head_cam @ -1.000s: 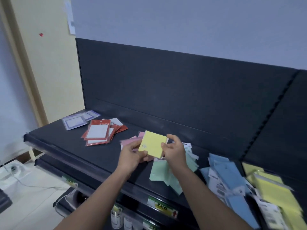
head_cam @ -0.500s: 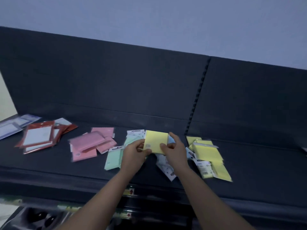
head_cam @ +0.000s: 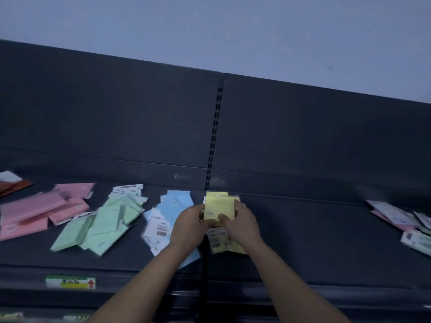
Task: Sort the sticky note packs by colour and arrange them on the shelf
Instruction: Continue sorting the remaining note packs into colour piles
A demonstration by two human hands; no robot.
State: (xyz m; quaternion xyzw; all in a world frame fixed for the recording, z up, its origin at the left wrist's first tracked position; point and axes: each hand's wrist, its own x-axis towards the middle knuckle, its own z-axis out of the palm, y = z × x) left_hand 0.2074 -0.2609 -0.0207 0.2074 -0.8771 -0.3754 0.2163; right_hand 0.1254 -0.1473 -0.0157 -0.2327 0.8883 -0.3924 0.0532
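Observation:
Both hands hold one yellow sticky note pack (head_cam: 218, 207) just above the yellow pile (head_cam: 229, 244) on the dark shelf (head_cam: 303, 234). My left hand (head_cam: 190, 226) pinches its left edge and my right hand (head_cam: 242, 223) grips its right and lower edge. Left of the yellow pile lie a blue pile (head_cam: 171, 207), a green pile (head_cam: 107, 223) and a pink pile (head_cam: 35, 210). Most of the yellow pile is hidden under my hands.
A mixed heap of unsorted packs (head_cam: 405, 221) lies at the far right of the shelf. Red packs (head_cam: 11, 185) peek in at the left edge. A green and yellow price label (head_cam: 70, 282) sits on the shelf's front rail. A slotted upright (head_cam: 214, 136) divides the back panel.
The view has swung to the right. Both hands carried the yellow pack rightward from over the green and blue packs to over the yellow pile.

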